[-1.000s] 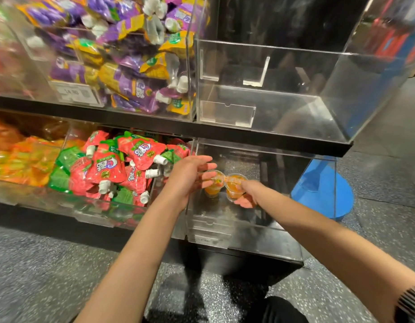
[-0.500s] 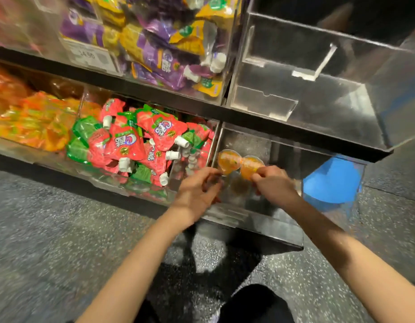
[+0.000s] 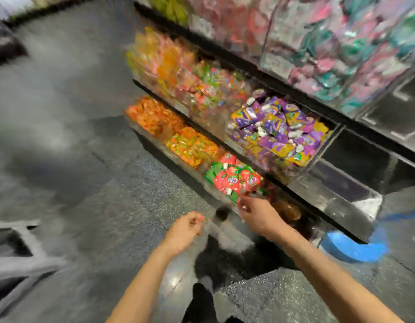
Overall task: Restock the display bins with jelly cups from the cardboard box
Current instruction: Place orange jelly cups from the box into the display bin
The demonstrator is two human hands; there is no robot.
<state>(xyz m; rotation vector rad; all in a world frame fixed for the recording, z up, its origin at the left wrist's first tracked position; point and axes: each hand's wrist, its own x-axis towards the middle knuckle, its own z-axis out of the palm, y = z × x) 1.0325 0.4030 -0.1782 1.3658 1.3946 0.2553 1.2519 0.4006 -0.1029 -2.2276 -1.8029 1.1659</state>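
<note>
Looking down, head view: a blurred frame of a speckled grey floor [image 3: 122, 206] beside tiered clear acrylic display bins.
Left hand [image 3: 184, 231]: over the floor, apart from the bins, fingers loosely curled with nothing visible in them; blur hides finer detail.
Right hand [image 3: 257, 215]: at the front edge of the lowest row, fingers loosely bent, no object seen in them; whether it touches the bin front I cannot tell.
Orange jelly cups [image 3: 289, 210]: a blurred orange mass behind the right hand, inside the clear lower bin [image 3: 337, 201] at the right end of the bottom row.
Red and green spouted pouches [image 3: 234, 180]: in the bin just left of the jelly cups.
Purple and yellow spouted pouches [image 3: 278, 127]: heaped in the bin one tier above.
Orange wrapped sweets [image 3: 155, 115]: in the far-left bin of the bottom row.
Round blue plastic object [image 3: 355, 248]: on the floor below the right end of the shelving.
</note>
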